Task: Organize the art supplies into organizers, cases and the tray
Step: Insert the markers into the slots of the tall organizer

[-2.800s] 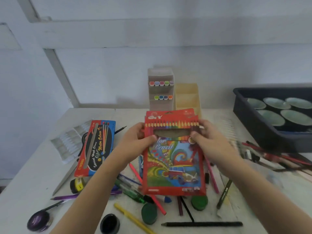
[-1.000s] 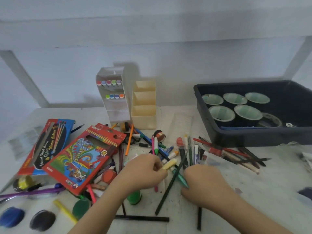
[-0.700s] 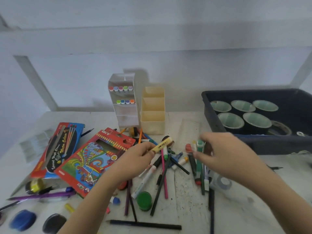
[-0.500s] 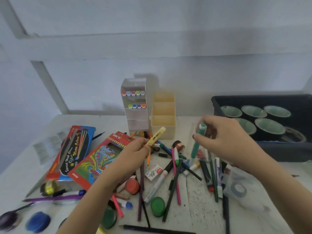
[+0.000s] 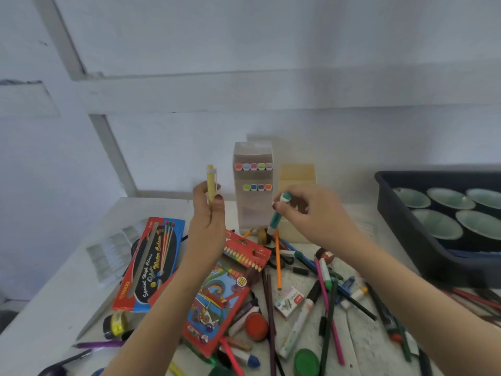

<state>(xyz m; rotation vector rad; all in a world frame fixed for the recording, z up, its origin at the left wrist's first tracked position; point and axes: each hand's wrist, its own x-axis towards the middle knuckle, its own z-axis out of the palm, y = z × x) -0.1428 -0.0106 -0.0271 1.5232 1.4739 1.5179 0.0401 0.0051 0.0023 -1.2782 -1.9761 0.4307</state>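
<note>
My left hand (image 5: 207, 226) pinches a yellow marker (image 5: 210, 183) upright, just left of the clear tiered organizer (image 5: 253, 207), which has two rows of coloured markers in it. My right hand (image 5: 311, 213) grips a teal marker (image 5: 278, 213) tilted in front of the organizer's lower part. A cream organizer (image 5: 296, 175) stands right behind my right hand. Loose pens, pencils and markers (image 5: 325, 289) lie scattered on the white table (image 5: 54, 308).
A red colour pencil box (image 5: 217, 302) and a blue-red brush pack (image 5: 151, 264) lie at the left. A dark tray (image 5: 401, 221) with several tape rolls sits at the right. Paint pots (image 5: 256, 325), a clear palette (image 5: 111, 253) and a stapler pin box (image 5: 288, 301) lie around.
Both hands rose from the pile on the table, each with a marker, up to the clear organizer. Before that, the red pencil box was set down at the left.
</note>
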